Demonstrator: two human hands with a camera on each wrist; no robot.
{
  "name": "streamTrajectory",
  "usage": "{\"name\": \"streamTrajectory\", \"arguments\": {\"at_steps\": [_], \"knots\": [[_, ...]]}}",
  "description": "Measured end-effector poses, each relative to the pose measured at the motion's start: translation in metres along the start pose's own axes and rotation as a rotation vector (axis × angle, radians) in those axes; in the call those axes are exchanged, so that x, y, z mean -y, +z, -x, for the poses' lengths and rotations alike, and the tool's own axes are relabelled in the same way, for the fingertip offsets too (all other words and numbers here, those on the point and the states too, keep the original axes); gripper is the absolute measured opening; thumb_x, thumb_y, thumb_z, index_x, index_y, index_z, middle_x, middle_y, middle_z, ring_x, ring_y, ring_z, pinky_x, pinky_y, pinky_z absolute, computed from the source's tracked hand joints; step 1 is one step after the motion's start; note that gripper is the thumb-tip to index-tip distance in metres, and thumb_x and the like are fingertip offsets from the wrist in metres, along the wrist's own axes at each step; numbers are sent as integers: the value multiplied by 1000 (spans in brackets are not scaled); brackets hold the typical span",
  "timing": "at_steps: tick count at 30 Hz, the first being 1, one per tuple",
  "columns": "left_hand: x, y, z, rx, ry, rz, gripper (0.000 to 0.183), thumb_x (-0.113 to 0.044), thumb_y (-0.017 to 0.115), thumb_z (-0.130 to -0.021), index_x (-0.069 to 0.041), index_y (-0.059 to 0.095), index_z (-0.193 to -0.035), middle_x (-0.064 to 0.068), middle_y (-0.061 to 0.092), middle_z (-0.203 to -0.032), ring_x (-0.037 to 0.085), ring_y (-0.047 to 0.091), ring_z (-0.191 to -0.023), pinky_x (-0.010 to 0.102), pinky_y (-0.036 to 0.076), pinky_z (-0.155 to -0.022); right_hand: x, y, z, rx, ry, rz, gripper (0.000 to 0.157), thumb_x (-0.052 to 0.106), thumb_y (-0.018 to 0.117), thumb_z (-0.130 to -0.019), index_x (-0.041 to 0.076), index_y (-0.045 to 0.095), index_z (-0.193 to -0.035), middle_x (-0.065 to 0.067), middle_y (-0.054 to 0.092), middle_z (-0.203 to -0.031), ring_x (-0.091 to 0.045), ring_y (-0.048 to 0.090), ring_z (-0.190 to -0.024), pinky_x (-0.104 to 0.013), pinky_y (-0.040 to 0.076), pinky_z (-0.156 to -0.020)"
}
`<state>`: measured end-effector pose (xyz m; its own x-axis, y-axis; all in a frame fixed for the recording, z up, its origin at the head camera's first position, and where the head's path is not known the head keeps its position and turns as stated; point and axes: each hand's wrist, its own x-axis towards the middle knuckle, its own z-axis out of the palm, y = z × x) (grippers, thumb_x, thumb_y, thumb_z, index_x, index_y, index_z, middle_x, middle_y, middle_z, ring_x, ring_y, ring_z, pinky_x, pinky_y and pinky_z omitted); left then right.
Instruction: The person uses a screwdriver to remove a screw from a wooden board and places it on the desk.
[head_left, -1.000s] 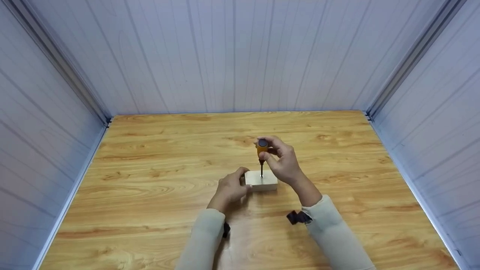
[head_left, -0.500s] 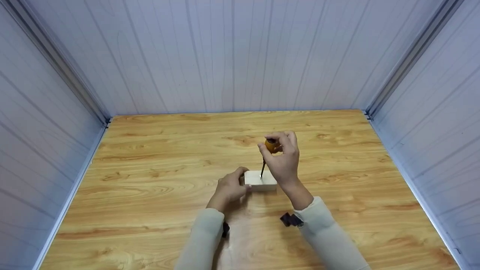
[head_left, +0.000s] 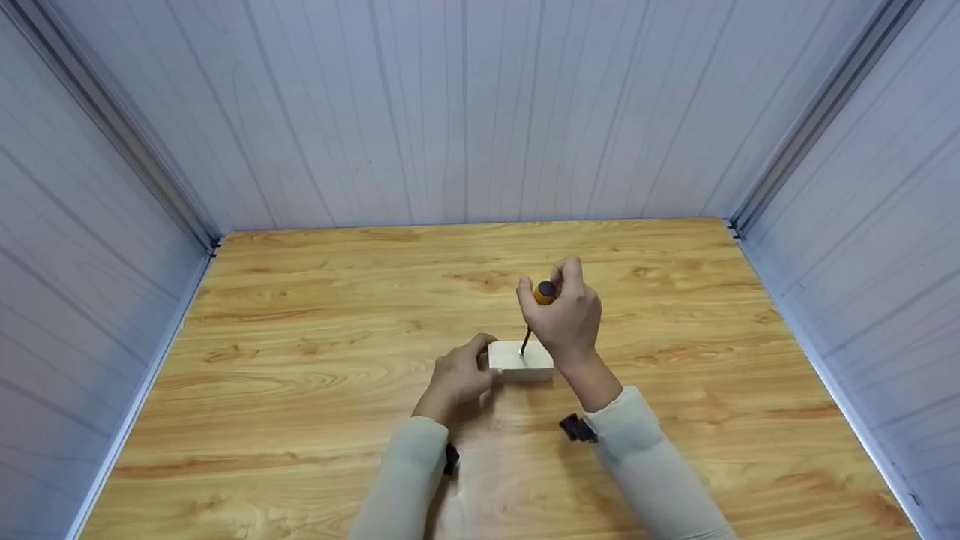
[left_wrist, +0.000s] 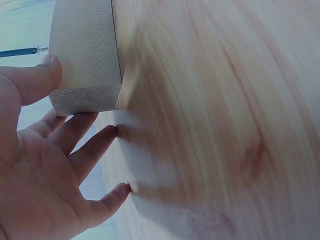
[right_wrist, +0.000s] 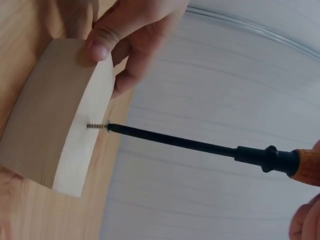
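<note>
A pale wooden block (head_left: 520,358) lies on the table, and my left hand (head_left: 459,373) grips its left end between thumb and fingers. In the left wrist view the thumb (left_wrist: 47,75) presses one edge while other fingers touch the table. A screw (right_wrist: 96,126) stands partly sunk in the block's upper face, its threads showing. The tip of a screwdriver (right_wrist: 172,140) with a dark shaft and orange handle meets the screw head. My right hand (head_left: 568,315) holds the handle (head_left: 545,293), thumb on one side; some fingers are hidden behind it.
The wood-grain table (head_left: 300,337) spreads out around the block. Pale panel walls (head_left: 465,112) rise at the back and both sides. A black wrist mount (head_left: 577,428) hangs by the right sleeve, low over the table.
My right hand has turned around the screwdriver handle, and the handle now leans to the right. Thumb and forefinger have spread upward. The left hand and block have stayed nearly still.
</note>
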<state>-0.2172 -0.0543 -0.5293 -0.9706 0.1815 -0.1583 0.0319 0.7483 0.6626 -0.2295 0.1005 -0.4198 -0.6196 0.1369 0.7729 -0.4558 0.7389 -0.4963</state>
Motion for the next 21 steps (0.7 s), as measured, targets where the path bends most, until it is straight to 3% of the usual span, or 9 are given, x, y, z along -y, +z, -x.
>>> {"name": "streamTrajectory", "arguments": {"at_steps": [3,6,10,13,15,18,21], "knots": [[0,0,0,3,0,9,44,-40,63,-75,-38,45,-115,-7,58,-109,20,54,-99,41,39,-87,-1,-2,-2,110,31,-24,26,23,57,-76,11,34,-73,5,29,-48,-6,32,-34,-21,26,-33],[1,1,-1,12,3,10,44,-41,62,-76,-37,45,-117,-7,57,-108,19,54,-100,42,36,-90,-5,-5,-5,260,6,-84,22,19,52,-79,10,31,-75,4,25,-50,-8,27,-34,-20,23,-33],[1,2,-1,23,2,6,44,-42,60,-77,-37,43,-118,-7,57,-107,19,53,-99,44,34,-92,-11,-12,-10,446,-55,-180,24,24,48,-85,10,29,-79,4,21,-53,-10,20,-37,-20,21,-36],[0,3,-1,17,-5,11,44,-42,61,-77,-39,43,-116,-8,56,-111,19,53,-101,43,35,-91,-15,-16,-13,523,-71,-234,28,30,48,-87,10,28,-82,4,19,-53,-11,20,-38,-22,22,-38],[0,2,-1,14,2,10,44,-41,61,-77,-38,43,-117,-8,56,-112,19,53,-102,44,34,-92,-15,-18,-13,534,-51,-256,31,32,49,-87,9,28,-83,3,18,-53,-12,21,-39,-23,22,-39],[0,2,-1,14,11,8,46,-42,60,-77,-36,43,-119,-8,57,-106,18,53,-99,45,33,-93,-12,-17,-10,476,48,-337,33,31,53,-86,8,29,-83,2,20,-57,-12,25,-42,-23,24,-40],[1,3,0,8,14,1,46,-42,60,-77,-36,43,-120,-8,57,-100,17,54,-96,44,32,-94,-2,-16,-6,378,211,-550,29,20,55,-86,3,32,-84,-3,30,-63,-12,30,-43,-23,28,-40]]}}
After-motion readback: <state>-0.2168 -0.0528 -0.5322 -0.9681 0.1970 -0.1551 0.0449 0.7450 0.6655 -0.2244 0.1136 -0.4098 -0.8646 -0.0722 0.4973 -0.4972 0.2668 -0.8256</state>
